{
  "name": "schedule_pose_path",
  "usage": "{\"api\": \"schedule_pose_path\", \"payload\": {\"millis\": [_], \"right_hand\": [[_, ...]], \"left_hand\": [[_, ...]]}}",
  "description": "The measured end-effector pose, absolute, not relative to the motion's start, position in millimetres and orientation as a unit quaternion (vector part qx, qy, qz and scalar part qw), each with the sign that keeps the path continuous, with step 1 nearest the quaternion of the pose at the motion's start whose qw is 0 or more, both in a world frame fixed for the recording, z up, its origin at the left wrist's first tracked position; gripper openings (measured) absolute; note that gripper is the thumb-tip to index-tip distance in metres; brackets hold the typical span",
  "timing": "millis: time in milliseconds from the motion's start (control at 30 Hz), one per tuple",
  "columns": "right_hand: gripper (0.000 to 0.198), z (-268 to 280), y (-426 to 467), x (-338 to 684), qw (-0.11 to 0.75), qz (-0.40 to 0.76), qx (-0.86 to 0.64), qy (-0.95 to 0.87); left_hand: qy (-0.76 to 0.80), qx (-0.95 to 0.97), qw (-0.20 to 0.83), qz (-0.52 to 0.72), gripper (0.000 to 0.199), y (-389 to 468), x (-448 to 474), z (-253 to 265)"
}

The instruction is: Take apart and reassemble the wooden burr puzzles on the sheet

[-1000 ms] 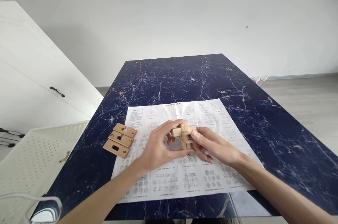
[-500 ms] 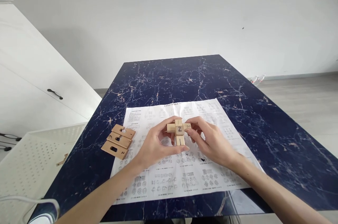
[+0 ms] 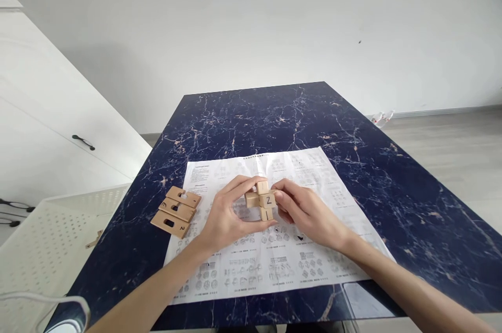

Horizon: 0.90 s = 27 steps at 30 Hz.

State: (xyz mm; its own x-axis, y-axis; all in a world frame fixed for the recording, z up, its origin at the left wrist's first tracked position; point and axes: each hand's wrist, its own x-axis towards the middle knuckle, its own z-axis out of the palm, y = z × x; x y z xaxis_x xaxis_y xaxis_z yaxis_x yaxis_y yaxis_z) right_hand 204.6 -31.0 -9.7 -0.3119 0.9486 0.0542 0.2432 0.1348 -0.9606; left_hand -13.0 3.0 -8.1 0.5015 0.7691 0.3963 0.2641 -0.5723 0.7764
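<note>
A wooden interlocking puzzle (image 3: 268, 201) made of pale bars is held above the paper sheet, crossing bars marked with the digits 1 and 2. My left hand (image 3: 225, 213) grips its upright bar from the left, thumb at the lower end and fingers at the upper end. From the right, my right hand (image 3: 300, 207) pinches the short arm beside the "2" face, covering most of it. The printed instruction sheet (image 3: 290, 273) under both hands carries rows of small puzzle diagrams.
Slotted wooden plates (image 3: 168, 222) with numbers lie overlapped left of the sheet. A dark blue marble-patterned table (image 3: 251, 118) carries everything. At the lower right edge sits a flat glossy object (image 3: 366, 299). A white perforated surface (image 3: 55, 233) and cabinet (image 3: 50, 113) stand left.
The puzzle has turned slightly and dropped a little lower. My right fingers have closed in over its right arm, whose marked face was visible before.
</note>
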Motion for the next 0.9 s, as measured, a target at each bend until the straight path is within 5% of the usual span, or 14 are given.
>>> {"api": "schedule_pose_path", "payload": {"millis": [233, 600, 800, 900], "right_hand": [[0.046, -10.4, -28.8, 210.2, 0.329, 0.559, -0.432, -0.627], [0.047, -9.7, -22.9, 205.8, 0.379, 0.603, -0.411, -0.569], [0.042, -12.2, -16.4, 211.6, 0.462, 0.572, -0.444, -0.513], [0.038, -17.1, -8.5, 219.7, 0.538, 0.533, -0.476, -0.448]], "left_hand": [[0.281, 0.845, 0.239, 0.387, 0.064, 1.9, -15.9, -12.5], [0.308, 0.832, 0.275, 0.37, 0.072, 3.6, -14.0, -12.0], [0.379, 0.814, 0.275, 0.345, 0.089, 4.8, -12.3, -15.3], [0.396, 0.805, 0.264, 0.354, 0.074, 4.6, -12.2, -14.7]]}}
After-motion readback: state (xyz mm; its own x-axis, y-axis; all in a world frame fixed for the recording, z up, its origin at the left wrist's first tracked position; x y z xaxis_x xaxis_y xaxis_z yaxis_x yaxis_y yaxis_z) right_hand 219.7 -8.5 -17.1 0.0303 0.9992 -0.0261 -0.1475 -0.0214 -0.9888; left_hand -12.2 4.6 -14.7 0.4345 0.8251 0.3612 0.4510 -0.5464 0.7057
